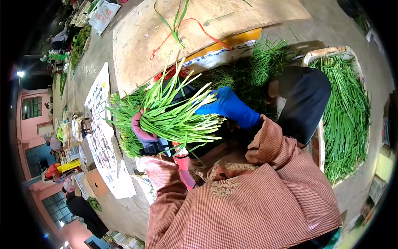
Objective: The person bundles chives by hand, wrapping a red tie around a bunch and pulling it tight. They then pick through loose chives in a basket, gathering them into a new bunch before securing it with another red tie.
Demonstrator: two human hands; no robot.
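Here, at the far left, the street stalls are small, dark and bent by the lens, so little of them can be made out. A person in dark clothes [85, 212] stands at the near left. Just right of that, white printed paper sheets [99, 124] lie on the ground, their print too small to read.

The left hand [143, 129], in a pink glove, is closed around the bunch of long green stalks with pale ends [176, 118]. It holds the bunch low down, and the leaves fan out over the fingers and hide most of them. The bunch is held up in the middle of the view, above the checked pink sleeves [248, 203].

The right hand [226, 106], in a blue glove, lies against the right side of the bunch. Its fingertips are lost among the stalks, so whether it grips or only rests there cannot be told.

Beyond the hands lies a pale wooden board [137, 45] with a red string [199, 27] across it. A heap of loose greens [265, 62] lies at the board's right end.

A black cloth [304, 99] covers what lies right of the blue glove. At the far right, a woven basket [327, 52] holds more long green stalks [346, 112], and the cloth hides part of its near rim.
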